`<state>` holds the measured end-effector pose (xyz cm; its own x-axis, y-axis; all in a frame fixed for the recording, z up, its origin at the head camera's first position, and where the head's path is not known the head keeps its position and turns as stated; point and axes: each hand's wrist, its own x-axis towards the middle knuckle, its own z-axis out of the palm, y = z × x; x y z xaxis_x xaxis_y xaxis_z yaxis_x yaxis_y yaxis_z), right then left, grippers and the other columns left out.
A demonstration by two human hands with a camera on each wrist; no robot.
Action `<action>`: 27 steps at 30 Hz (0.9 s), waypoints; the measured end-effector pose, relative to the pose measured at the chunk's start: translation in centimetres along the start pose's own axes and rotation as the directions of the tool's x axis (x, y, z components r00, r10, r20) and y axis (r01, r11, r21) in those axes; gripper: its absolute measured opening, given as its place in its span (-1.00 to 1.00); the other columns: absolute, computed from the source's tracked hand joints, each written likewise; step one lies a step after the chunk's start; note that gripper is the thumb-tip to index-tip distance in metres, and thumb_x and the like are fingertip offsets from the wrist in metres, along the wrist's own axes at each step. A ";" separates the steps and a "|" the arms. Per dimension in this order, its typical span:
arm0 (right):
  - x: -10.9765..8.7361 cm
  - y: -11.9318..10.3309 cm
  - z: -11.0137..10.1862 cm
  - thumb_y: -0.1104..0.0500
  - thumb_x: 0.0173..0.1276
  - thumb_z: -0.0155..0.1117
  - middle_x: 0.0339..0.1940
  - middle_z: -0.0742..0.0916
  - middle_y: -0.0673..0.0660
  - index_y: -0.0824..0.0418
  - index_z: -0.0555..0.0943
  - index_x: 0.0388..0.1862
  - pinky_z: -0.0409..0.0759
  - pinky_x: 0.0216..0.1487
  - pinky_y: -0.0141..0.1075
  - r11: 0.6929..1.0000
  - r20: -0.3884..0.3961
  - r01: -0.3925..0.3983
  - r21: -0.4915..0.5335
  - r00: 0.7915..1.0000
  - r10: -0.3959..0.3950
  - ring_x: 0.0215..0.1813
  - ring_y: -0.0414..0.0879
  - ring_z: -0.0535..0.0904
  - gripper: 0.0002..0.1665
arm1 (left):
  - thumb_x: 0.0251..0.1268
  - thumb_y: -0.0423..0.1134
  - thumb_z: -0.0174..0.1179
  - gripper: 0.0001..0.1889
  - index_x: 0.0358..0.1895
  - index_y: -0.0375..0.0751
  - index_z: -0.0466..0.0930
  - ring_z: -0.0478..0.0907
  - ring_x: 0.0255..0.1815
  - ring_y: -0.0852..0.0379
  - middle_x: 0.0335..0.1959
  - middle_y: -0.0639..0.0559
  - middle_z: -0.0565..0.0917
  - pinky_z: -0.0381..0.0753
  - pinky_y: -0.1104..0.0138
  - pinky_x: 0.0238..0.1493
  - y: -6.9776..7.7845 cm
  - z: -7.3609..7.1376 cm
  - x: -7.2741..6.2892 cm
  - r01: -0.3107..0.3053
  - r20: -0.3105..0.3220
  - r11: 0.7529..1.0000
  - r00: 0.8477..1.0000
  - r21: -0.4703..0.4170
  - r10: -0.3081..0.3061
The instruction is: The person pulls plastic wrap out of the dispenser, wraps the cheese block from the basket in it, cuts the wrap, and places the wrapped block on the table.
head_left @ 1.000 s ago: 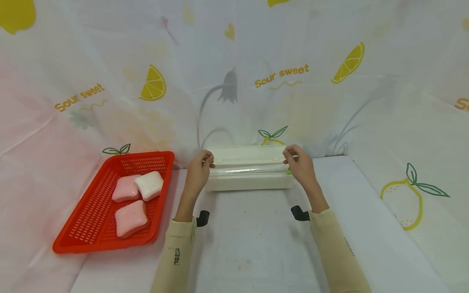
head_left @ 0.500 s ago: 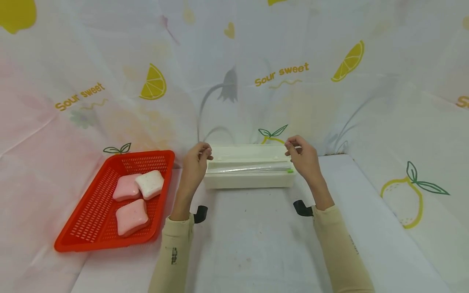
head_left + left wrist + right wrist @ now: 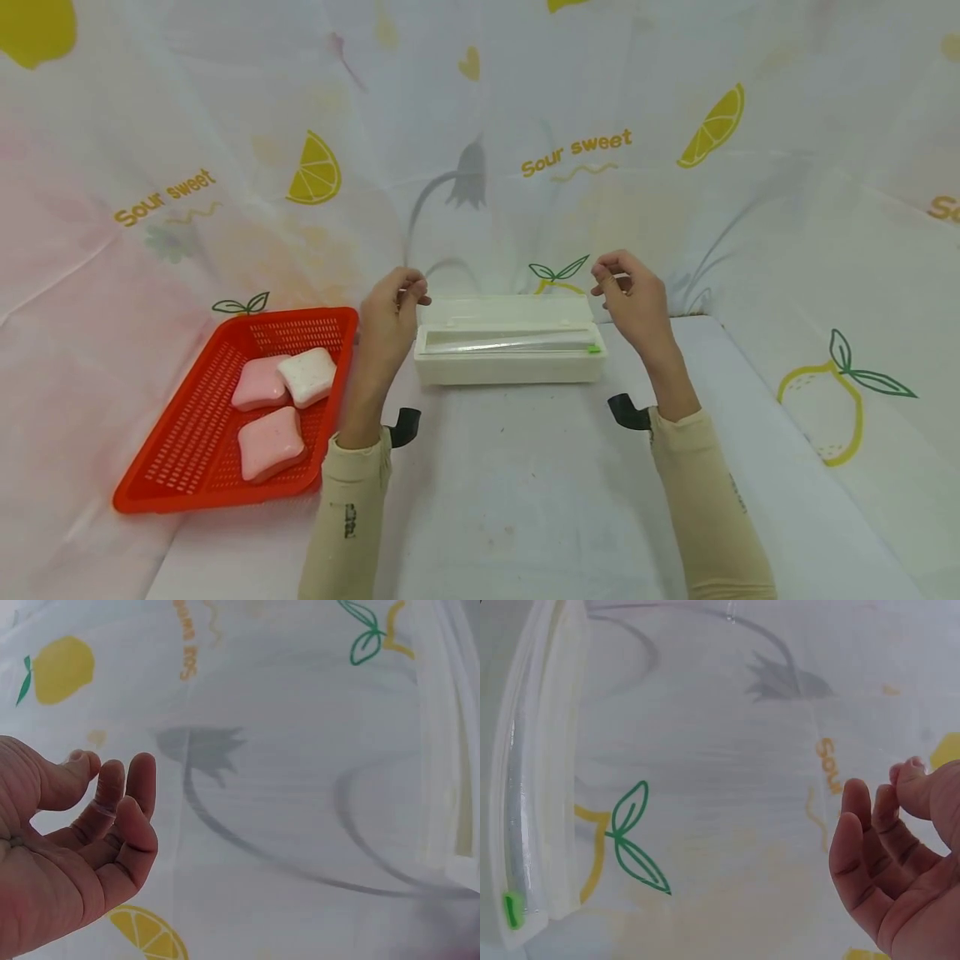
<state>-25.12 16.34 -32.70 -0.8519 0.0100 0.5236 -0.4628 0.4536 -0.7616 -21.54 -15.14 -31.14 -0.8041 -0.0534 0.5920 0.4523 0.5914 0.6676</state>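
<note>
In the head view, a long white cling film dispenser box (image 3: 508, 369) lies at the back of the table. Its lid (image 3: 510, 310) is raised, and a shiny roll of film (image 3: 510, 342) lies inside. My left hand (image 3: 390, 321) is above the box's left end, thumb and forefinger pinching what looks like the edge of clear film. Past the right end, my right hand (image 3: 639, 304) pinches likewise. The clear sheet itself is barely visible; faint streaks show in both wrist views, with a wrinkle of film (image 3: 103, 811) at the left forefinger. A green tab (image 3: 593, 349) marks the box's right end.
A red perforated basket (image 3: 168, 492) stands to the left, close to my left forearm. It holds two pink soap-like blocks (image 3: 272, 444) and a white one (image 3: 308, 377). A lemon-print sheet (image 3: 480, 100) hangs right behind the box on the white table (image 3: 510, 500).
Both hands have risen away from the box and moved slightly apart, still pinching. More of the roll and box opening now shows between them. Box and basket have stayed put.
</note>
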 end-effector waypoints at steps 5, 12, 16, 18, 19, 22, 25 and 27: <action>0.5 -1.3 -0.8 0.04 0.50 0.17 -0.19 0.67 0.10 0.21 0.60 -0.06 0.56 -0.34 -0.43 1.000 -0.020 0.023 0.017 1.000 -0.023 -0.27 -0.09 0.67 -0.73 | 0.45 -0.40 0.10 -0.91 -0.15 -0.35 0.58 0.67 -0.27 -0.01 -0.26 -0.17 0.63 0.47 0.38 -0.37 0.9 -0.9 0.7 -0.066 -0.033 0.996 0.997 -0.057 0.064; 1.3 -3.3 -1.9 0.11 0.47 0.21 -0.22 0.66 0.09 0.26 0.62 -0.10 0.57 -0.36 -0.43 0.995 -0.065 0.094 0.040 0.994 -0.091 -0.32 -0.19 0.66 -0.77 | 0.43 -0.40 0.13 -0.92 -0.19 -0.36 0.56 0.67 -0.30 0.03 -0.29 -0.13 0.62 0.45 0.43 -0.36 2.2 -2.1 1.4 -0.147 -0.108 0.985 0.985 -0.086 0.137; 1.8 -4.4 -2.4 0.12 0.46 0.22 -0.25 0.66 0.09 0.28 0.61 -0.12 0.56 -0.37 -0.44 0.991 -0.090 0.130 0.037 0.988 -0.126 -0.33 -0.21 0.64 -0.77 | 0.43 -0.38 0.13 -0.91 -0.19 -0.36 0.57 0.66 -0.30 0.06 -0.30 -0.13 0.62 0.45 0.43 -0.35 3.0 -2.7 1.9 -0.196 -0.139 0.978 0.973 -0.077 0.184; 2.0 -4.9 -2.7 0.13 0.46 0.23 -0.26 0.66 0.09 0.28 0.61 -0.13 0.55 -0.37 -0.44 0.989 -0.102 0.145 0.024 0.985 -0.142 -0.34 -0.21 0.64 -0.79 | 0.43 -0.38 0.13 -0.91 -0.20 -0.37 0.57 0.66 -0.30 0.07 -0.31 -0.14 0.62 0.45 0.43 -0.34 3.3 -2.9 2.1 -0.218 -0.159 0.973 0.966 -0.072 0.205; 2.1 -5.1 -2.8 0.13 0.46 0.22 -0.25 0.66 0.09 0.29 0.61 -0.13 0.55 -0.36 -0.44 0.988 -0.105 0.152 0.016 0.983 -0.150 -0.34 -0.21 0.64 -0.78 | 0.42 -0.38 0.13 -0.91 -0.20 -0.37 0.57 0.66 -0.30 0.07 -0.31 -0.14 0.62 0.44 0.43 -0.34 3.5 -3.0 2.2 -0.228 -0.170 0.971 0.962 -0.072 0.213; 2.2 -5.9 -3.1 0.14 0.46 0.22 -0.25 0.66 0.08 0.29 0.61 -0.12 0.54 -0.35 -0.44 0.986 -0.114 0.166 -0.002 0.980 -0.165 -0.33 -0.22 0.63 -0.78 | 0.41 -0.39 0.14 -0.91 -0.22 -0.39 0.57 0.66 -0.30 0.05 -0.31 -0.16 0.62 0.43 0.44 -0.34 4.1 -3.3 2.4 -0.249 -0.193 0.965 0.954 -0.077 0.230; 2.1 -6.7 -3.5 0.15 0.46 0.22 -0.25 0.66 0.06 0.31 0.61 -0.11 0.53 -0.35 -0.45 0.984 -0.126 0.176 -0.008 0.976 -0.176 -0.34 -0.21 0.63 -0.78 | 0.41 -0.39 0.14 -0.89 -0.22 -0.40 0.58 0.66 -0.30 0.05 -0.31 -0.17 0.63 0.44 0.44 -0.30 4.8 -3.7 2.2 -0.257 -0.212 0.964 0.948 -0.070 0.237; 2.0 -7.3 -3.7 0.18 0.45 0.24 -0.26 0.66 0.02 0.29 0.62 -0.13 0.53 -0.36 -0.45 0.983 -0.139 0.184 -0.004 0.973 -0.183 -0.35 -0.20 0.64 -0.82 | 0.41 -0.39 0.14 -0.89 -0.22 -0.40 0.59 0.65 -0.29 0.06 -0.31 -0.17 0.62 0.46 0.44 -0.26 5.4 -4.0 2.0 -0.264 -0.228 0.962 0.943 -0.066 0.243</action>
<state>-22.52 16.33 -24.72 -0.7105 0.0510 0.7019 -0.6105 0.4516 -0.6507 -19.21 -15.27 -24.57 -0.5602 -0.0906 0.8234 0.6728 0.5302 0.5160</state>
